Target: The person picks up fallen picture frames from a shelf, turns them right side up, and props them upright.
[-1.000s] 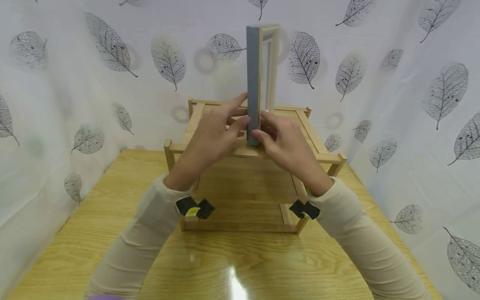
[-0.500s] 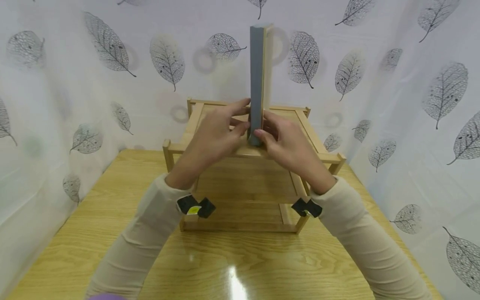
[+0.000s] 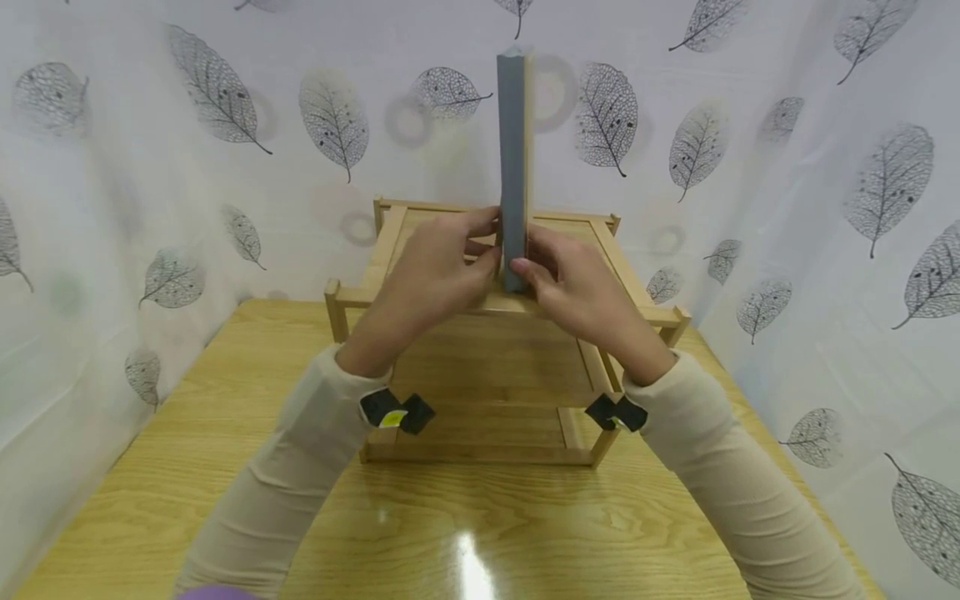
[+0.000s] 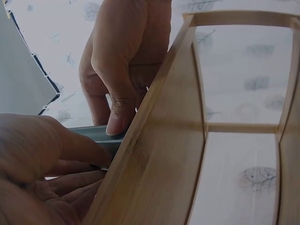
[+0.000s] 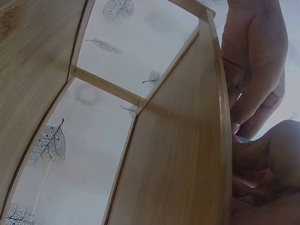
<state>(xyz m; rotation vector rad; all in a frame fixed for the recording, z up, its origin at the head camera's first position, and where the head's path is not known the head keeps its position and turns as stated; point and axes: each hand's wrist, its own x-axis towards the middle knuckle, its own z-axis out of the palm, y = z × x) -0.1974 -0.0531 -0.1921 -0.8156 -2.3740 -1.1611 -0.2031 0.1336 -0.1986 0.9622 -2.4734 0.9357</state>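
A picture frame (image 3: 513,158) stands upright, its grey edge towards me, on the top board of a light wooden two-tier rack (image 3: 621,258). My left hand (image 3: 442,262) holds it low on the left, fingers bent against that side and thumb close to the grey edge. From the right, my right hand (image 3: 577,279) pinches it, thumb on the front edge and fingertips hidden behind. The left wrist view shows the right thumb pressing the grey edge (image 4: 89,134) just above the rack's rim. Mostly hidden by both hands in the right wrist view, the frame shows only a sliver.
The rack stands on a wood-grain table (image 3: 420,525); its lower shelf (image 3: 480,429) shows beneath the top board. Behind and at both sides hangs a white curtain (image 3: 420,175) with a leaf print. A purple shape (image 3: 217,593) pokes in at the bottom edge.
The picture frame has turned so its cream face, visible a second ago, is now almost edge-on. Its top shifted slightly right, then back. Both hands stay at its base, moving little.
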